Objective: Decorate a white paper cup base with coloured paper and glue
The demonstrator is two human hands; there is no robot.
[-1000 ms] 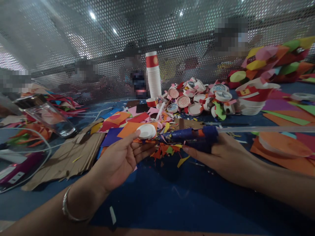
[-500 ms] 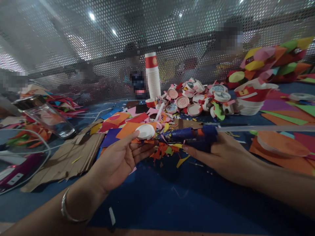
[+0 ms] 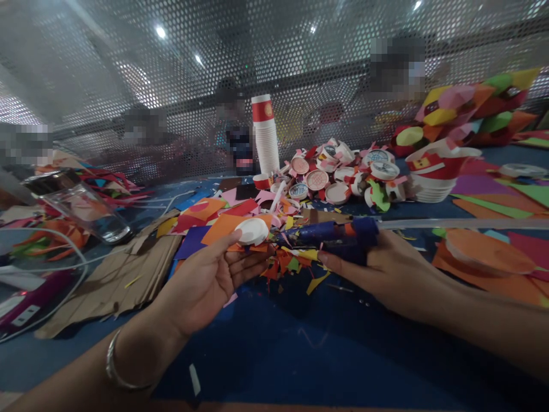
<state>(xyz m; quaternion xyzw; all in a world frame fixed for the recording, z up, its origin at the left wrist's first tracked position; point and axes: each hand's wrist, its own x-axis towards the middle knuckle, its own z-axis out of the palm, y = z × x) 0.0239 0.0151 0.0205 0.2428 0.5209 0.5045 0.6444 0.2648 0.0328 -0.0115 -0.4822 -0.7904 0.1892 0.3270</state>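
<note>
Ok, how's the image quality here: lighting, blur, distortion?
Head view: dim overall, bright light spots through the perforated screen; dark shadow on the blue table below the hands; background people soft and partly pixelated; edges look stretched, wide-angle.

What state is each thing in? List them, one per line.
Blue plastic glue gun: gripped in right hand, clear stick behind
Round white lid: held in left hand
Clear bottle with metallic cap: closed
Tall stack of white paper cups: nested, standing
Purple power strip: red light lit
</note>
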